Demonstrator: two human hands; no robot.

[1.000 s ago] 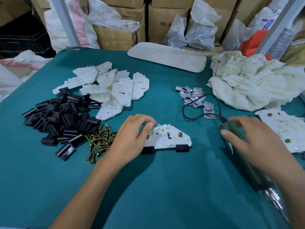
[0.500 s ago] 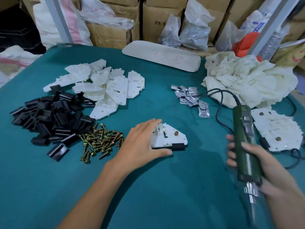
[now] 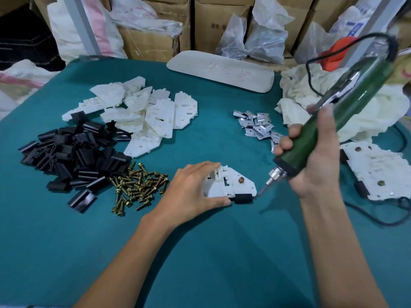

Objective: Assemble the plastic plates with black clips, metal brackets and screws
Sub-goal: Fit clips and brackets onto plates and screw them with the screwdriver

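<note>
The left hand (image 3: 191, 190), fingers spread, presses the white plastic plate (image 3: 229, 185); just beside it, the right hand (image 3: 315, 161) grips a green electric screwdriver (image 3: 329, 116).

Passage around the centre plate (image 3: 231, 185). Nearer you than the plate, bare table cloth (image 3: 222, 252) gives you free passage. Left of it, screws (image 3: 138, 185) and black clips (image 3: 73, 156) bar the way; beyond it, loose plates (image 3: 144, 116); beyond and right, metal brackets (image 3: 255, 125); right of it, the screwdriver (image 3: 333, 121), its cable (image 3: 378, 218) and assembled plates (image 3: 382, 172).
</note>
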